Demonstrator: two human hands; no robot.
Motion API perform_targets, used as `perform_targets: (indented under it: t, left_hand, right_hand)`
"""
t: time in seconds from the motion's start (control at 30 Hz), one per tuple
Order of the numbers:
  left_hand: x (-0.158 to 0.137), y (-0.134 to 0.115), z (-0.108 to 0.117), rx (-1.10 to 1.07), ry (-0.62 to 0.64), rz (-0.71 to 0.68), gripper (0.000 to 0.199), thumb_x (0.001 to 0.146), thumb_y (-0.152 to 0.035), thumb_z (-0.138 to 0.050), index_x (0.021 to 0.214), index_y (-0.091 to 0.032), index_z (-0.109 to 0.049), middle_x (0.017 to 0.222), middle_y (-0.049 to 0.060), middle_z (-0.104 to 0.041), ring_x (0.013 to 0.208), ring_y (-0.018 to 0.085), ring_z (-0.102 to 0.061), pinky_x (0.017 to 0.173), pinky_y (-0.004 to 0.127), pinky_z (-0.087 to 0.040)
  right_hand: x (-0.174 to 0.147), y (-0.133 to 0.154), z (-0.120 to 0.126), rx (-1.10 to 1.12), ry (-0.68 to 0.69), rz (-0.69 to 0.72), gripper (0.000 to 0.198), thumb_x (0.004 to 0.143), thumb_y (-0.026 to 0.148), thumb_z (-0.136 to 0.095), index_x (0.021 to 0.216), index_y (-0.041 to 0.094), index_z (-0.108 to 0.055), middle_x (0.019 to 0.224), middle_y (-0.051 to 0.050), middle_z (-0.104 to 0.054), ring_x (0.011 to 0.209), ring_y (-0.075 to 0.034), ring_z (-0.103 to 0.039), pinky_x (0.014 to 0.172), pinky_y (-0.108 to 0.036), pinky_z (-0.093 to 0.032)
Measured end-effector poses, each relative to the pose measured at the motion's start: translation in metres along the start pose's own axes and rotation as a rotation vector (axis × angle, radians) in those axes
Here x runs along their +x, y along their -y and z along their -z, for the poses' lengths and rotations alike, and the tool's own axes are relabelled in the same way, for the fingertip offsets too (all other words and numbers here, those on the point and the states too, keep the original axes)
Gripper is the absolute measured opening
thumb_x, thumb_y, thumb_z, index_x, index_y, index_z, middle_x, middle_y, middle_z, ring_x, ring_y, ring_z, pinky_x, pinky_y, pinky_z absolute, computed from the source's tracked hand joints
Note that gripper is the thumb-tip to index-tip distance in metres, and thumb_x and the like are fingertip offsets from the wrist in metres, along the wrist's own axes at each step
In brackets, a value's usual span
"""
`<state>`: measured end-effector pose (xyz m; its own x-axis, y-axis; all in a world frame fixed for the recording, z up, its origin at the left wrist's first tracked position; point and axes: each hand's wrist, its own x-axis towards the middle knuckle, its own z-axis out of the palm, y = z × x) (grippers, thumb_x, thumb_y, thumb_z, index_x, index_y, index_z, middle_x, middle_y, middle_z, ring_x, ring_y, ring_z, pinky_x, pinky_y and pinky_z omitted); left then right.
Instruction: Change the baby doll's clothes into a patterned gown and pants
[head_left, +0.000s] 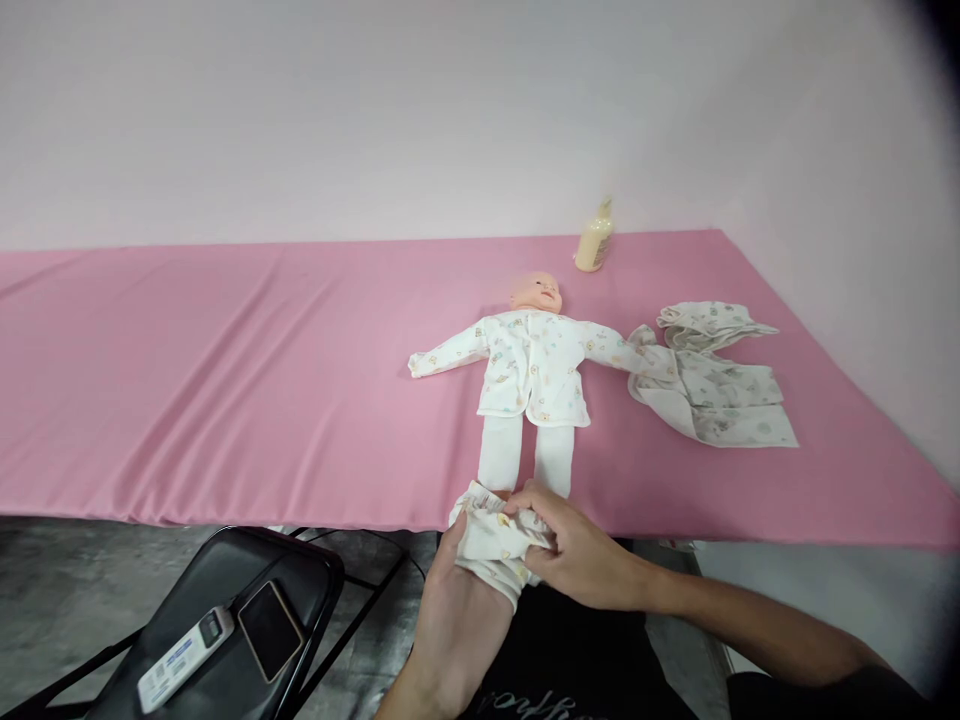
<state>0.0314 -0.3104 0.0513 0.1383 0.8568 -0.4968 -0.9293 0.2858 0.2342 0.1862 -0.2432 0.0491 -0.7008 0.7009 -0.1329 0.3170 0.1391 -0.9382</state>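
Bright, soft, even light from above; faint shadows only. Dark vignette in upper right corner, wide-angle bending at edges, slight blur overall.

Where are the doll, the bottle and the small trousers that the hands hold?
doll (534, 365): head view, on the chest of its printed jacket.
bottle (594, 243): head view, on the middle of its cream body.
small trousers (491, 545): head view, on the bunched cloth between both hands.
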Motion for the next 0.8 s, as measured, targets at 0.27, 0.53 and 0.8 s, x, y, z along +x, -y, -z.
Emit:
perform_targets:
  t: [0.27,0.53,0.8]
  left_hand:
    - [-0.002,-0.002,0.000,-0.082,-0.030,-0.002,0.042,0.101,-0.034,-0.046,0.136,-0.016,-0.062,0.139,0.011,-0.060,0.133,0.026,-0.053,0.118,0.043,-0.038]
    - [-0.007,-0.008,0.008,-0.074,-0.080,0.068,0.055,0.098,-0.037,-0.047,0.146,-0.010,-0.051,0.137,0.016,-0.061,0.136,0.029,-0.051,0.119,0.045,-0.037]
    - [-0.020,-0.012,0.036,0.111,-0.274,0.055,0.019,0.092,-0.016,-0.058,0.104,-0.009,-0.071,0.127,0.016,-0.065,0.123,0.024,-0.061,0.116,0.041,-0.041]
  right_hand:
    - [0.023,-0.005,0.011,0.233,-0.013,-0.113,0.039,0.077,0.005,-0.052,0.111,0.022,-0.057,0.108,-0.001,-0.063,0.091,-0.014,-0.060,0.079,-0.027,-0.049]
    - [0.041,-0.024,0.014,-0.130,-0.184,0.071,0.040,0.079,0.005,-0.045,0.113,0.023,-0.056,0.110,-0.004,-0.056,0.101,-0.017,-0.057,0.090,-0.034,-0.048]
    - [0.047,-0.031,0.015,-0.342,-0.236,0.083,0.039,0.086,0.008,-0.043,0.120,0.023,-0.051,0.119,-0.006,-0.051,0.103,-0.019,-0.057,0.091,-0.038,-0.050]
